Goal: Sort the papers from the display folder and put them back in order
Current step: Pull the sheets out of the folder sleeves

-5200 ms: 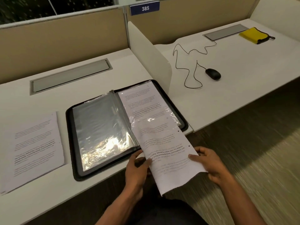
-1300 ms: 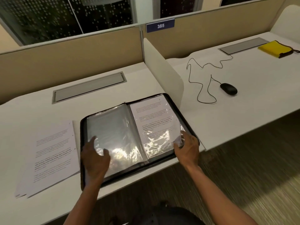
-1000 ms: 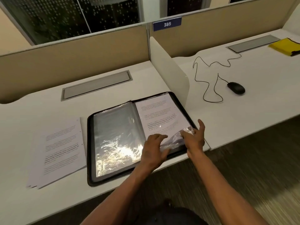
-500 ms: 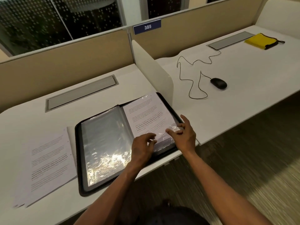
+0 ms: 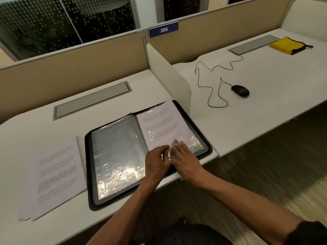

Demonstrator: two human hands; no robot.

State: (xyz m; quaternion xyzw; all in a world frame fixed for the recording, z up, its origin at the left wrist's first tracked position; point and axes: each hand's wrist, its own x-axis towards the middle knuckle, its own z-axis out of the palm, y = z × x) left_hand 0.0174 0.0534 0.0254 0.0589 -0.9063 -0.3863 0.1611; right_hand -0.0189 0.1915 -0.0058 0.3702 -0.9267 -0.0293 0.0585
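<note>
The loose sheet that was being held in the air is now lying inside the right-hand sleeve, and both hands are coming together at its near edge. The folder (image 5: pixel 148 154) is lying open on the desk (image 5: pixel 35 124), the stack of papers (image 5: pixel 54 175) waiting at its left. The left hand (image 5: pixel 155 165) is pinching the plastic edge; the right hand (image 5: pixel 184 160) is pressing flat beside it. Peeling one sleeve (image 5: pixel 168 131) only, slowly, should be avoiding creases.
</note>
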